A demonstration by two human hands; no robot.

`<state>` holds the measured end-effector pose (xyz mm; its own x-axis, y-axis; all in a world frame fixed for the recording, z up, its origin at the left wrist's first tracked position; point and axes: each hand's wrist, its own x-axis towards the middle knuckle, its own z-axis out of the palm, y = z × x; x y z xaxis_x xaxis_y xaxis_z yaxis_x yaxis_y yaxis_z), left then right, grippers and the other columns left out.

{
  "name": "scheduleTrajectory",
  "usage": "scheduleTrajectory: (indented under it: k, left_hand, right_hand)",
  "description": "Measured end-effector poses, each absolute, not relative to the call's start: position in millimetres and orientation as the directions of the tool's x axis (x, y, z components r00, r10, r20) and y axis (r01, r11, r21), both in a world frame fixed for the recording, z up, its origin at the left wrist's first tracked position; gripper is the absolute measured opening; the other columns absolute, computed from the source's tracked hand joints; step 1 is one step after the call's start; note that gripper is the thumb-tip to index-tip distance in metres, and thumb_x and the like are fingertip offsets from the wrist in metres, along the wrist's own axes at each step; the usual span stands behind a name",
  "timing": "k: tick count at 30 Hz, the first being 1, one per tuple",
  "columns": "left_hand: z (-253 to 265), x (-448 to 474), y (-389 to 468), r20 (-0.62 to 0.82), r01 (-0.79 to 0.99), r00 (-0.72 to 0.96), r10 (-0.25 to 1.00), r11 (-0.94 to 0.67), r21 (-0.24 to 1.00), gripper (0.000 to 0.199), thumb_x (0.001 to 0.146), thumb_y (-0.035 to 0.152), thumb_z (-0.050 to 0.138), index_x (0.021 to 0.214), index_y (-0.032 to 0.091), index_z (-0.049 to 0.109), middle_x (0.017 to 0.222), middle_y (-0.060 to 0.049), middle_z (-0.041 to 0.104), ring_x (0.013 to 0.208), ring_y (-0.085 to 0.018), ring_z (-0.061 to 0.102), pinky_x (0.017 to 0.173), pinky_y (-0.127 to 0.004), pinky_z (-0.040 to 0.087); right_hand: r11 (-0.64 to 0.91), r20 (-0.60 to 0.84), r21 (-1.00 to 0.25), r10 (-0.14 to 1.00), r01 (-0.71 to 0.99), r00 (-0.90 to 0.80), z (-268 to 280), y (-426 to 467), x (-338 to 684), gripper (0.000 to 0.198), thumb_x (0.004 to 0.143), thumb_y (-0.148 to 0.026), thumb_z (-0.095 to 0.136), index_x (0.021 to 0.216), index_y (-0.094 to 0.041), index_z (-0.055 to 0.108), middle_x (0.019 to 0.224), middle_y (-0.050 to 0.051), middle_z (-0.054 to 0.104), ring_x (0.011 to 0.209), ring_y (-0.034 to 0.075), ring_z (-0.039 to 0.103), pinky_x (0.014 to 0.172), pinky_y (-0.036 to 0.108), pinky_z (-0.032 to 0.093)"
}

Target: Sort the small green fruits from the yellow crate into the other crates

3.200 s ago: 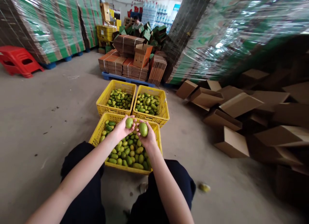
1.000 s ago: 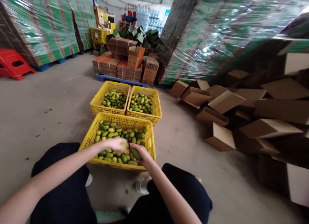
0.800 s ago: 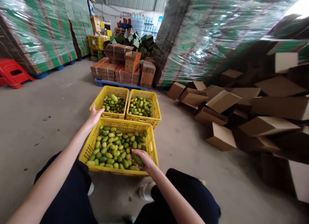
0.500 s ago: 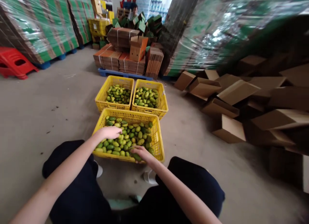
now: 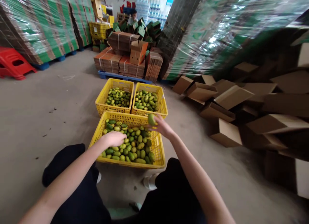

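Observation:
In front of my knees stands a yellow plastic crate [image 5: 158, 146] holding a layer of green and yellowish oval fruits that look like mangoes [image 5: 131, 148]. My right hand [image 5: 163, 126] is raised over the crate's far right corner, its fingers closed round one green mango [image 5: 152, 119]. Low over the fruit on the left side hovers my left hand [image 5: 114, 138], with its fingers bent together and pointing right. Whatever those fingers touch or hold is hidden.
Behind the near crate, two more yellow crates, left [image 5: 102, 100] and right [image 5: 164, 103], also contain green fruits. Flattened cartons [image 5: 131, 64] are stacked on a blue pallet [image 5: 120, 76]. Open cardboard boxes [image 5: 224, 132] lie piled at right. A red stool [image 5: 18, 64] stands left. A person [image 5: 133, 18] is far back.
My right hand has lifted from the near right part of the crate to its far right corner, carrying a green mango. My left hand has shifted slightly right and toward me.

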<state>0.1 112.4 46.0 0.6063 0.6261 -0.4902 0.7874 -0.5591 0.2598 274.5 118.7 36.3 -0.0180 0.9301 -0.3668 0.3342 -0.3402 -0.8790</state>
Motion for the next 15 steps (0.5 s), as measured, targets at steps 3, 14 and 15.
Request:
scheduleTrajectory:
  k: [3,14,15]
  left_hand:
    - [42.6,-1.5,109.6,-0.467,0.778,0.623,0.627,-0.554,0.295,0.037,0.093,0.029,0.043,0.125,0.022,0.060,0.130,-0.010,0.065,0.115,-0.026,0.063,0.095,-0.034,0.048]
    - [19.5,-10.0,125.1,-0.569,0.846,0.520,0.637,-0.478,0.237,0.051,0.089,0.029,0.046,0.140,0.021,0.050,0.138,-0.013,0.058,0.122,-0.028,0.058,0.100,-0.038,0.046]
    - [10.7,-10.1,130.0,-0.581,0.835,0.538,0.610,-0.478,0.272,0.054,0.087,0.025,0.049,0.140,0.022,0.050,0.135,-0.011,0.060,0.119,-0.026,0.060,0.097,-0.035,0.048]
  right_hand:
    - [-0.388,-0.289,-0.817,0.916,0.427,0.279,59.4,137.0,305.2,0.074,0.094,-0.053,0.035,0.156,-0.024,0.006,0.160,0.016,0.023,0.134,0.027,0.049,0.095,0.041,0.053]
    - [0.148,-0.655,-0.167,0.723,0.975,-0.222,35.0,81.5,242.3,0.072,0.087,-0.035,0.060,0.150,-0.010,0.035,0.141,0.022,0.053,0.130,0.034,0.053,0.105,0.043,0.044]
    - [0.167,-0.662,-0.161,0.713,0.973,-0.232,30.7,77.7,237.9,0.072,0.087,-0.035,0.059,0.150,-0.011,0.035,0.140,0.022,0.054,0.129,0.034,0.053,0.104,0.043,0.045]
